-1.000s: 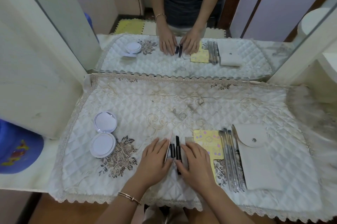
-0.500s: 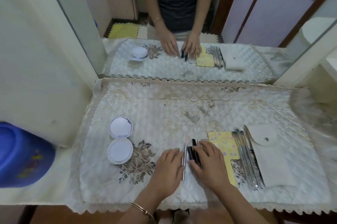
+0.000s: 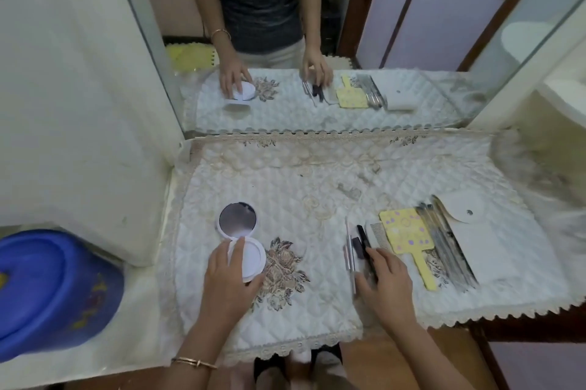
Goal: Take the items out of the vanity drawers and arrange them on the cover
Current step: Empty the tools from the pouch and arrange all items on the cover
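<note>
A white quilted cover [image 3: 301,186] lies over the vanity top. An open white compact [image 3: 242,240] with a round mirror lid sits at its left; my left hand [image 3: 230,281] grips the compact's lower half. My right hand [image 3: 385,281] rests flat on several slim black and silver cosmetic sticks [image 3: 356,247] at the centre. To their right lie a small white comb [image 3: 375,232], a yellow dotted hand mirror [image 3: 407,235], a row of metal tools [image 3: 444,237] and a white snap pouch [image 3: 475,237].
A wall mirror [image 3: 317,40] stands behind the cover and reflects the person and the items. A blue plastic tub [image 3: 47,288] sits low at the left. A white wall panel [image 3: 79,104] borders the left side. The wooden front edge [image 3: 523,316] shows at lower right.
My left hand left the sticks and moved left onto the compact. My right hand stayed on the sticks. The camera shifted, so everything sits further right in view.
</note>
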